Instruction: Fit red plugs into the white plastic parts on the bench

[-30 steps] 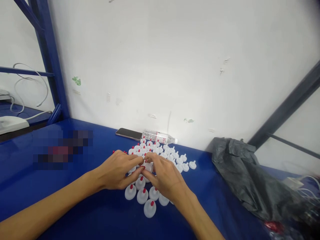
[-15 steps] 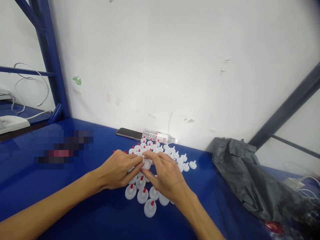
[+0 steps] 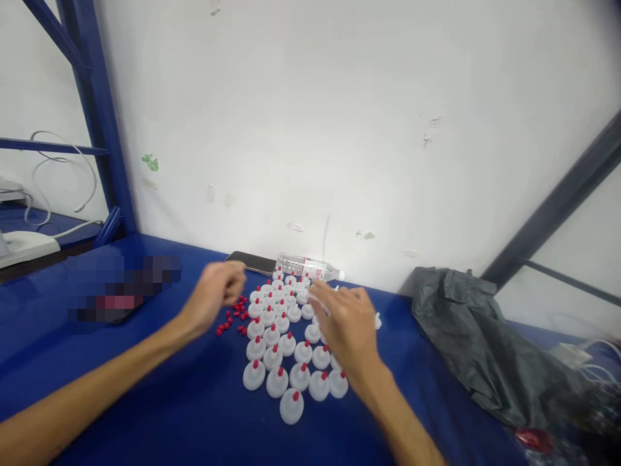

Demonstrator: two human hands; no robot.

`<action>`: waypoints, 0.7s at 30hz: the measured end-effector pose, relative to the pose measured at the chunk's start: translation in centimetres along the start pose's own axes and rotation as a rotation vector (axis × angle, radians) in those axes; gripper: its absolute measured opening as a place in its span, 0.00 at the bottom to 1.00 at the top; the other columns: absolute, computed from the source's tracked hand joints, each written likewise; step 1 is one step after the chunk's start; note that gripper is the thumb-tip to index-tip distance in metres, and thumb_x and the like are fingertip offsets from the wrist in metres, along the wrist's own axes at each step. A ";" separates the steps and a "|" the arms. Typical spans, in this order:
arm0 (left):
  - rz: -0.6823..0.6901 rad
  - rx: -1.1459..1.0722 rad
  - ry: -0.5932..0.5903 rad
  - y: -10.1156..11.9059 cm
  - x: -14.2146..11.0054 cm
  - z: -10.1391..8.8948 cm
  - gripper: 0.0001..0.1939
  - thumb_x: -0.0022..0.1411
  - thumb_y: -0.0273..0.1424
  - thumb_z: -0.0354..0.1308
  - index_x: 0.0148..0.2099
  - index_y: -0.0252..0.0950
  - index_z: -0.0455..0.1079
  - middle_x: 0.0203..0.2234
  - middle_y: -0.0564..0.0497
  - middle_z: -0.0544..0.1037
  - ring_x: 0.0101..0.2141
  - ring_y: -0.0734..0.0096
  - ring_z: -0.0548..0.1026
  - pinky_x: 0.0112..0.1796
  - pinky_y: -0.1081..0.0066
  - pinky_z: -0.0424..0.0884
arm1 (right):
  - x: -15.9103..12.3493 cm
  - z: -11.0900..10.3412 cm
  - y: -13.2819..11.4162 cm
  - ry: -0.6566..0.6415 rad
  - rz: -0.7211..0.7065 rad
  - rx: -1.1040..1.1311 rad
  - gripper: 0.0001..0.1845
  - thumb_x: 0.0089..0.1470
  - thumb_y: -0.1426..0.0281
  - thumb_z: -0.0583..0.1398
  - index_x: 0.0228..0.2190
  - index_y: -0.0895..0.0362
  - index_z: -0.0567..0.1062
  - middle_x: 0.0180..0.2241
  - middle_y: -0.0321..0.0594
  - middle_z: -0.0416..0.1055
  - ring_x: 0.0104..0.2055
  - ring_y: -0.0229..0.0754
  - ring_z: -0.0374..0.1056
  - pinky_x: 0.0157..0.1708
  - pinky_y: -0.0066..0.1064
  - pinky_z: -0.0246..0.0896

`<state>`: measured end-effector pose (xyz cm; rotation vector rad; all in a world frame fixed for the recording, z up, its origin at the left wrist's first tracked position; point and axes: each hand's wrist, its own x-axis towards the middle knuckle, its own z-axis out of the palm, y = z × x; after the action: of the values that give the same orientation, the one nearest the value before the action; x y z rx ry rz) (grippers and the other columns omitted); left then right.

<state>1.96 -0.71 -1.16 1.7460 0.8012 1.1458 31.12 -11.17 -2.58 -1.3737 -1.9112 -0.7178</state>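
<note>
White lids (image 3: pixel 292 409) stand in a close group mid-worktop (image 3: pixel 194 414), broad side down, spouts up. Long axis thru each spout runs approx. vertical, i.e. square to the worktop. Most spouts wear red tips (image 3: pixel 295 396); the far-R lid (image 3: pixel 378 321) has a bare one.

Risk, I'd judge: R hand (image 3: pixel 345 323) is low over the R side of the group, so a wrist or finger could knock lids over, esp. w/ spouts sticking up & lids packed tight; one bump may shove several. R fingers are bent, w/ something white by the fingertips; can't tell if they grip it or how far apart they are.

L hand (image 3: pixel 213 294) is near the loose red pieces (image 3: pixel 220 329), L of the lids, fingers curled in together; can't tell if anything's inside. Small pieces could scatter if brushed.

Further out: phone (image 3: pixel 257 263) & bottle (image 3: pixel 313 267) lie flat by the wall (image 3: pixel 291 129); dark bag (image 3: pixel 460 323) sits crumpled far R.
</note>
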 end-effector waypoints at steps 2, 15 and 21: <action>0.044 0.210 0.126 0.1 0.8 -2.2 0.26 0.81 0.47 0.49 0.29 0.51 0.45 0.23 0.61 0.47 0.27 0.65 0.46 0.33 0.62 0.46 | -0.1 -0.1 2.5 -0.004 0.148 0.027 0.10 0.80 0.69 0.70 0.52 0.46 0.95 0.51 0.43 0.98 0.40 0.52 0.86 0.49 0.44 0.76; -0.023 1.128 -0.286 -0.6 0.7 -2.9 0.23 0.71 0.28 0.65 0.27 0.47 0.58 0.23 0.53 0.72 0.29 0.54 0.70 0.38 0.59 0.48 | -0.6 1.4 1.7 -0.288 0.030 0.256 0.05 0.74 0.69 0.80 0.45 0.47 0.92 0.47 0.38 0.94 0.50 0.55 0.90 0.58 0.48 0.80; -0.017 1.258 -0.322 -0.4 0.6 -2.9 0.18 0.78 0.29 0.63 0.32 0.45 0.70 0.30 0.46 0.85 0.34 0.49 0.82 0.38 0.59 0.49 | -0.5 1.3 1.2 -0.423 0.061 0.250 0.04 0.74 0.69 0.81 0.45 0.47 0.95 0.40 0.35 0.95 0.47 0.55 0.90 0.61 0.50 0.78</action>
<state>-0.55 0.84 -0.71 2.7896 1.4759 0.2201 32.14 -10.11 -3.70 -1.4982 -2.1786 -0.1524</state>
